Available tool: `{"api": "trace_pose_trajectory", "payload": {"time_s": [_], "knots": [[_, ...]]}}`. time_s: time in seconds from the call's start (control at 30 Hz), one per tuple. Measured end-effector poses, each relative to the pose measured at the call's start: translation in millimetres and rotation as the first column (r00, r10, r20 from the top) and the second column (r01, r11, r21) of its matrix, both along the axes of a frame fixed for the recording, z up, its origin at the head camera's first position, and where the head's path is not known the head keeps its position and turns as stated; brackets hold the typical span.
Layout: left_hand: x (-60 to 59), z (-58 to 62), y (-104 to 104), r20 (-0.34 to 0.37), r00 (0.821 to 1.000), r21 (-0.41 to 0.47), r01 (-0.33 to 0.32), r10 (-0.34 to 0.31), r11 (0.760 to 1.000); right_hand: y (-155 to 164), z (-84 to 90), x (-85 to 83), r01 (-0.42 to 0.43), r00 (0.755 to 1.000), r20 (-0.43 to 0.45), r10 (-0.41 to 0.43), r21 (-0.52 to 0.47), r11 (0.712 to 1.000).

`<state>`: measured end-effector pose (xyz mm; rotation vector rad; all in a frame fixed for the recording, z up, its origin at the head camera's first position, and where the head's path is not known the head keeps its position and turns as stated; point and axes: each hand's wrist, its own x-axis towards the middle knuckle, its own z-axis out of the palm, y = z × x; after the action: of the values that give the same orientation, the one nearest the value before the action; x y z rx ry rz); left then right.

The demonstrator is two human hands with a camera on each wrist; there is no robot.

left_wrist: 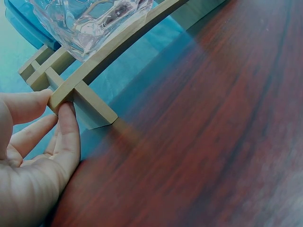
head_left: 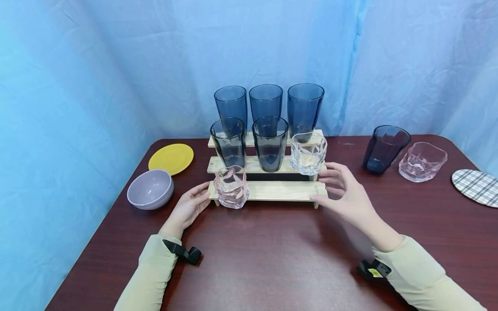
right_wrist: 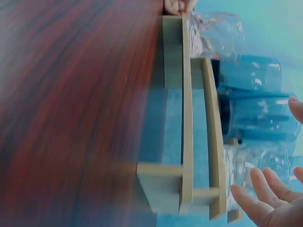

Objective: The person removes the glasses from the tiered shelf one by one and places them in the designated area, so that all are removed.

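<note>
A three-tier wooden rack (head_left: 280,190) stands on the table with glasses on its steps. My left hand (head_left: 190,204) pinches the left end of the lowest step; in the left wrist view the thumb (left_wrist: 28,105) is above and the fingers below the wood. Beside it on that step sits a pinkish clear glass (head_left: 231,190). My right hand (head_left: 348,194) is at the rack's right end with fingers spread, holding nothing, near a clear faceted glass (head_left: 309,155) on the middle step. Two dark tumblers (head_left: 270,147) share that step. Blue tumblers (head_left: 305,108) line the top step.
At the right stand a dark tumbler (head_left: 385,151) and a pink-tinted glass (head_left: 422,163), with a plaid coaster (head_left: 476,186) at the table's edge. A yellow plate (head_left: 171,159) and a lilac bowl (head_left: 150,190) lie to the left. Blue curtains (head_left: 249,43) hang behind.
</note>
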<state>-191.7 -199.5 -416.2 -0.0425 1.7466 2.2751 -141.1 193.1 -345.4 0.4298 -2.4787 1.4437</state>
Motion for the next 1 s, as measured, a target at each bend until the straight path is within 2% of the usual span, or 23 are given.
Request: {"api": "trace_pose_trajectory", "payload": {"time_s": [0.37, 0.53, 0.87, 1.0], "knots": [[-0.2, 1.5, 0.1, -0.009, 1.0, 0.015, -0.007, 0.008, 1.0, -43.9, -3.4, -10.0, -0.132, 0.984, 0.107, 0.144, -0.112, 0.985], [-0.1, 1.1, 0.5, 0.0, 1.0, 0.023, -0.01, 0.01, 1.0, -64.2, -4.5, -17.3, -0.202, 0.971, 0.111, 0.214, -0.111, 0.973], [-0.6, 0.3, 0.9, 0.007, 1.0, 0.019, -0.011, 0.011, 1.0, -95.1, 2.0, -23.6, -0.266, 0.956, 0.118, 0.268, -0.037, 0.963], [0.2, 0.2, 1.1, 0.01, 1.0, 0.022, -0.01, 0.01, 1.0, -106.8, 1.8, -26.0, -0.299, 0.95, 0.086, 0.3, -0.016, 0.954]]}}
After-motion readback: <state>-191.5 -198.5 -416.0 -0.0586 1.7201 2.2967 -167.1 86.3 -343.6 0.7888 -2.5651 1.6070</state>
